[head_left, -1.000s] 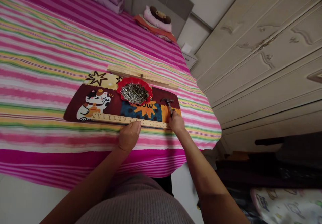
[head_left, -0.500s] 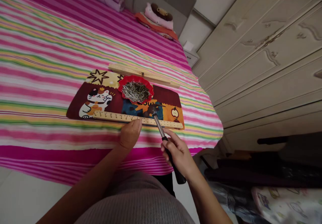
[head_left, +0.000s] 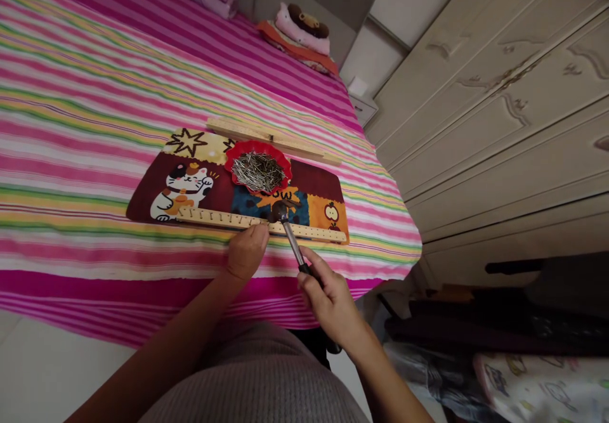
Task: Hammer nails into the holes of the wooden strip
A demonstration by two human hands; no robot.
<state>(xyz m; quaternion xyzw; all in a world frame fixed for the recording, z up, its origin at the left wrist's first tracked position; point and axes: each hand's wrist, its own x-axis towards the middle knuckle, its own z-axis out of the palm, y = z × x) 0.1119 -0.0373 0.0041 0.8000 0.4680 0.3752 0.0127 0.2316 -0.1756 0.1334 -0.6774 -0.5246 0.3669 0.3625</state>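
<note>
Pale wood forms our landmark, the dotted strip (head_left: 316,231) lying on the printed mat (head_left: 316,181): at its near edge the left hand's (head_left: 248,250) grip looks bunched, though we cannot tell whether it pinches a nail, while the right hand's (head_left: 330,299) is wrapped round the hammer (head_left: 293,243), head over the strip. We would favour short, square taps, fingertips clear. Beyond the strip, the red bowl (head_left: 288,170) of nails (head_left: 257,170) sits near enough to catch a wide swing.

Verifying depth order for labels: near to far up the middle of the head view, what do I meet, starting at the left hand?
Left hand → drilled wooden strip → red bowl → undrilled-looking wood → orange folded cloth.
</note>
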